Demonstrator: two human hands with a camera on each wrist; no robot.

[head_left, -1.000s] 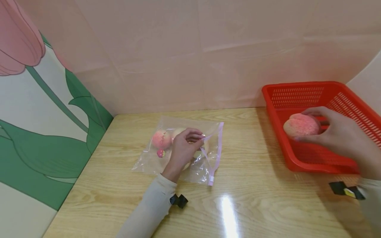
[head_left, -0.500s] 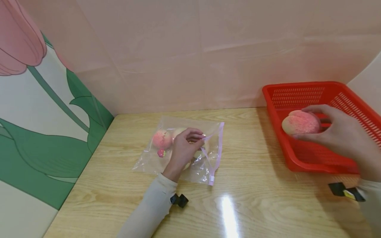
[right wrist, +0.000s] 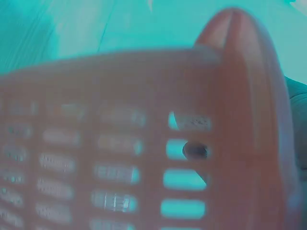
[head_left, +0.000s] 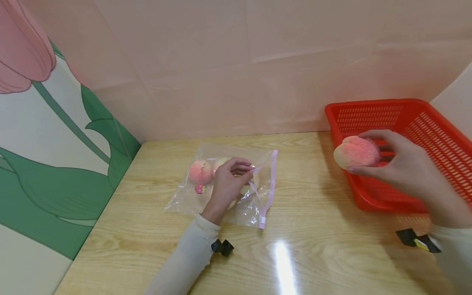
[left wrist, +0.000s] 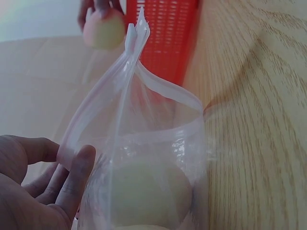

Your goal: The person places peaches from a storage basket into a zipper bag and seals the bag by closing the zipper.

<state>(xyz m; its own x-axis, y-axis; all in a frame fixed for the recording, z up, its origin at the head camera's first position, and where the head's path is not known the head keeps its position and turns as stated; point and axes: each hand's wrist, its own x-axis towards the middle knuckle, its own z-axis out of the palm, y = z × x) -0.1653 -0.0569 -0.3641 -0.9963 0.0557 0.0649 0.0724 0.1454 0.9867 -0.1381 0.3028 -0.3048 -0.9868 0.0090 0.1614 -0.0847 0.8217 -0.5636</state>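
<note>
From where I stand, the head view has the red slotted basket (head_left: 363,200) as the handiest landmark. Over its left rim the right hand (head_left: 409,168) holds a peach (head_left: 357,152) between thumb and curled fingers, clear of the basket floor. Left of the basket, on the worktop (head_left: 313,246), lies the clear zip bag (head_left: 273,176), where the left hand (head_left: 228,184) pinches the mouth. At least two bagged peaches (head_left: 200,172) sit inside; the hand covers part of the load, so I can't count them. The white slider (head_left: 262,222) is at the mouth's near corner.

In the left wrist view, thumb and fingers nip one lip, the mouth gapes, and a pale peach fills the bag below.

The right wrist view is mostly basket wall; I can't tell the hand's grip there.

I'd call the bagging well along: some peaches are in, the held one isn't, and the bag remains unsealed. Whether others wait behind the right hand, I can't see.
</note>
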